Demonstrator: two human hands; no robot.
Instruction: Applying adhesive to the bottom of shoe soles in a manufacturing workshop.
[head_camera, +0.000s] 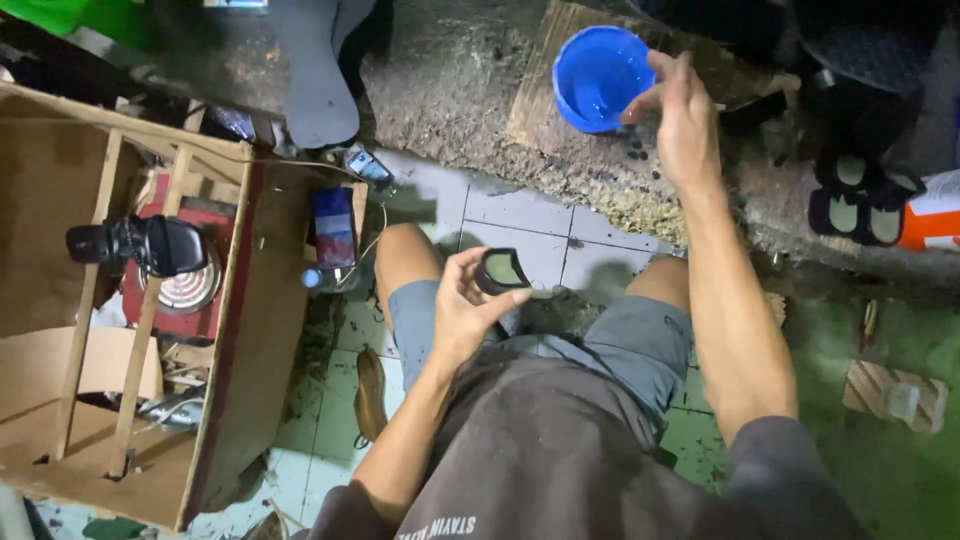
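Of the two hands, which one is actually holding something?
The left hand: it pinches a small dark ring-shaped part above the lap. The right hand only reaches to the rim of the blue bowl, fingers spread.

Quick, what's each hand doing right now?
Left hand: closed on a small black ring, held over the lap.
Right hand: reaching out, fingertips at the rim of the blue bowl; a firm grip cannot be told.

Head camera looks steeply down, close above lap.
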